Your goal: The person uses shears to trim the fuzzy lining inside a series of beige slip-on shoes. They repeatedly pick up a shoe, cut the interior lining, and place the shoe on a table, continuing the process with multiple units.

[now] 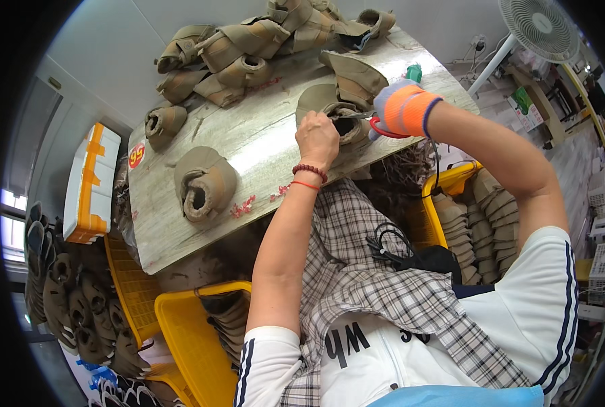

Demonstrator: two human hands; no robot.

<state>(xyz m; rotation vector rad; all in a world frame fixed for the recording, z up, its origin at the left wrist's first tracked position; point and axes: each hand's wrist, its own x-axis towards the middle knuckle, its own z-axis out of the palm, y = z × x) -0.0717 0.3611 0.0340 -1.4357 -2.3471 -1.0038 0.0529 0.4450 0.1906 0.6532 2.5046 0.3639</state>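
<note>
My bare left hand [317, 140], with a beaded bracelet and a red cord at its wrist, pinches the edge of a khaki fleece-lined shoe upper [348, 141] near the table's front edge. In my right hand [404, 108], gloved in orange and grey, is a pair of scissors with red handles [386, 131]. Its blades reach toward the upper's opening, where the tips are hard to make out. Just behind lies another shoe upper [356, 76]. A single upper [205, 183] rests on the table to the left of my left hand.
Many more uppers are heaped at the table's [261, 129] far side, and a small one [165, 127] lies far left. Red thread scraps [243, 206] dot the surface. Yellow crates [180, 325] with stacked uppers stand below the table on both sides. A fan [539, 27] stands far right.
</note>
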